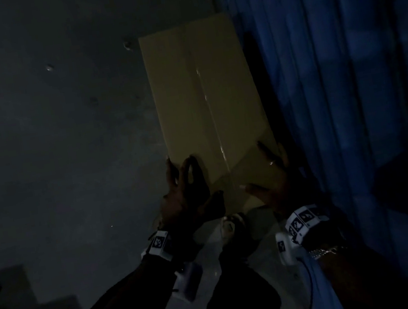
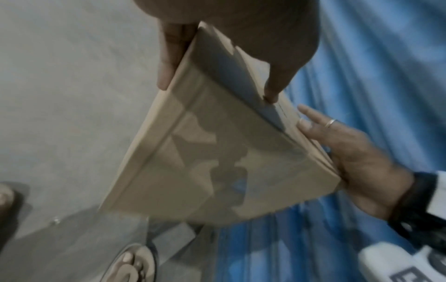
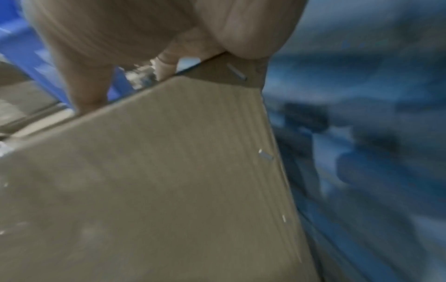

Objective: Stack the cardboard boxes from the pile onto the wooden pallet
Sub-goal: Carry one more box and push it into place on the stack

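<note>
I carry a flat brown cardboard box (image 1: 204,96) with a taped centre seam above the grey floor, its long side pointing away from me. My left hand (image 1: 187,191) grips its near left corner, fingers spread over the edge and thumb on the near end. My right hand (image 1: 273,183), with a ring, holds the near right corner. In the left wrist view the box (image 2: 217,162) sits between my left hand (image 2: 229,28) and my right hand (image 2: 357,158), whose fingers lie along its side. The right wrist view shows my right hand (image 3: 120,28) over the box (image 3: 169,171) edge. No pallet is in view.
A blue pleated curtain (image 1: 332,82) hangs close on the right, right beside the box. Bare grey concrete floor (image 1: 47,124) spreads to the left. My sandalled foot (image 2: 130,265) stands below the box. The head view is very dark.
</note>
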`<state>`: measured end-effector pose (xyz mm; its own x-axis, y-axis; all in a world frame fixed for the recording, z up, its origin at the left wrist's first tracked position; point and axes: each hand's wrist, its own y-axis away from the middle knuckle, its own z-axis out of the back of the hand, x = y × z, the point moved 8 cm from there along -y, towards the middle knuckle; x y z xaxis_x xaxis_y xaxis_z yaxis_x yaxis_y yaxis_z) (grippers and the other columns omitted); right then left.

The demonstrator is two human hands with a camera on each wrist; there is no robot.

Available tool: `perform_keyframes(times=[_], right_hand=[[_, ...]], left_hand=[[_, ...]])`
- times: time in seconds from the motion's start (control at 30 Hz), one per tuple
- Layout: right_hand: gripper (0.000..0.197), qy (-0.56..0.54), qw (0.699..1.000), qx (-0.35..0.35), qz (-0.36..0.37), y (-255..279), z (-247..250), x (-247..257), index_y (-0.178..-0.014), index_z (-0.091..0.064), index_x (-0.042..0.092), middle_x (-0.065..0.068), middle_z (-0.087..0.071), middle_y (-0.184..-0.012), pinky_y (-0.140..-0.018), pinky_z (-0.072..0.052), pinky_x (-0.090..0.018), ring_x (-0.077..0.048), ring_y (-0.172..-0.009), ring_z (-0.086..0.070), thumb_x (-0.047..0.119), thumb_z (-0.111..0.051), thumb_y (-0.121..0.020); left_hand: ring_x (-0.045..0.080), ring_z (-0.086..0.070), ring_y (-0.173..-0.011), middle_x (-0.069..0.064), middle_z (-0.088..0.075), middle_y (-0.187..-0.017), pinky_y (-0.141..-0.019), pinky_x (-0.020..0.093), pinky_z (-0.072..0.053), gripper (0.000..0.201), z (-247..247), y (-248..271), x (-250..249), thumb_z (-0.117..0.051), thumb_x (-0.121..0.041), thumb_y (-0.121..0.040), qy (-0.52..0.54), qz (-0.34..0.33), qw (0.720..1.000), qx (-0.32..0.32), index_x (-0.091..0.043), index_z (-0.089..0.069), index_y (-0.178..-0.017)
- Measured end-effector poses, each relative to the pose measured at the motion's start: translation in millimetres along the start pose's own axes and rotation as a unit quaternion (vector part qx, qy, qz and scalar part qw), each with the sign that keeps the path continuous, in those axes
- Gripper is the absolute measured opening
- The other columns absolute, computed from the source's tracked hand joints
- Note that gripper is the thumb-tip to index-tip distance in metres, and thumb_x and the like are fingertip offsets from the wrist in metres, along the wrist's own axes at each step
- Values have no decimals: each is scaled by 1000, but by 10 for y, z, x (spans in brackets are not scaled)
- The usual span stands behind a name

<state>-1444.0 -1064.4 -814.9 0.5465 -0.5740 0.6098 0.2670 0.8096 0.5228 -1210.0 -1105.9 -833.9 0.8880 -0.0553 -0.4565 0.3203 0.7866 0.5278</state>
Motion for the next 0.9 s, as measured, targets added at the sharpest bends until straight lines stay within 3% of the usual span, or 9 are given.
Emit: perform_keyframes(times=[0.1, 0.17, 0.23, 0.3, 0.37, 0.5, 0.6, 0.73, 0.9], right_hand=[[100, 9, 999, 2, 35, 196, 205, 235, -151, -37, 44, 26, -10, -161, -119, -31, -52, -13, -148, -19, 59, -86, -66], [99, 9, 999, 4, 43, 356, 312, 442, -147, -31, 58, 17, -14, -164, -119, -31, -53, -17, -149, -21, 59, -87, -65], [100, 1, 998, 16, 57, 550, 443, 643, -139, -20, 74, 9, -15, -166, -120, -28, -54, -20, -150, -21, 61, -86, -65], [91, 14, 996, 30, 87, 761, 572, 870, -141, -27, 69, 13, -9, -167, -120, -26, -56, -20, -153, -17, 68, -81, -67], [89, 20, 994, 39, 97, 982, 688, 1071, -145, -33, 59, 16, -7, -167, -122, -23, -55, -18, -153, -14, 71, -76, -68], [89, 40, 990, 45, 129, 1422, 856, 1581, -145, -31, 61, 15, -7, -167, -124, -19, -51, -19, -153, -15, 73, -75, -68], [84, 43, 985, 66, 152, 1702, 910, 2003, -145, -43, 50, 12, -16, -166, -124, -14, -33, -15, -152, -19, 67, -79, -71], [73, 91, 957, 79, 264, 2082, 881, 2707, -138, -55, 40, 13, -28, -162, -119, -34, -44, -14, -149, -30, 76, -68, -76], [71, 141, 904, 67, 398, 2724, 862, 3846, -137, -60, 35, 17, -26, -163, -107, -46, -41, -12, -137, -48, 71, -68, -77]], left_hand=[[25, -30, -149, -13, -29, -159, -60, 37, -56, 83, 350, 269, -86, -52, -84, -79, -31, 7, 999, -26, -38, -41, -146], [13, -52, -129, -11, -28, -161, -65, 33, -56, 82, 572, 450, -98, -44, -92, -76, -24, 38, 999, -23, -47, -40, -144], [12, -53, -128, -11, -32, -159, -65, 31, -54, 80, 797, 650, -174, -40, -92, -77, -10, 43, 999, -8, -48, -40, -144], [20, -39, -144, -9, -34, -159, -72, 35, -54, 82, 984, 855, -236, -31, -95, -77, -31, 37, 999, 2, -51, -39, -145], [26, -38, -144, -3, -32, -161, -85, 46, -54, 84, 1192, 1081, -294, -29, -97, -74, -6, 17, 1000, -16, -55, -36, -147], [14, -46, -136, -6, -16, -167, -77, 30, -49, 90, 1694, 1678, -409, -21, -91, -81, -34, 50, 998, -16, -42, -23, -157], [15, -50, -134, -9, -18, -166, -78, 32, -52, 93, 2069, 2152, -404, -22, -94, -78, -9, 72, 996, -61, -43, -27, -156], [17, -69, -106, -13, -32, -160, -68, 36, -56, 90, 2804, 2898, -378, -49, -88, -74, 74, 98, 976, -181, -39, -41, -148], [19, -68, -110, -13, -35, -159, -69, 39, -59, 88, 3480, 3848, -146, -48, -90, -72, 104, 123, 946, -281, -41, -45, -145]])
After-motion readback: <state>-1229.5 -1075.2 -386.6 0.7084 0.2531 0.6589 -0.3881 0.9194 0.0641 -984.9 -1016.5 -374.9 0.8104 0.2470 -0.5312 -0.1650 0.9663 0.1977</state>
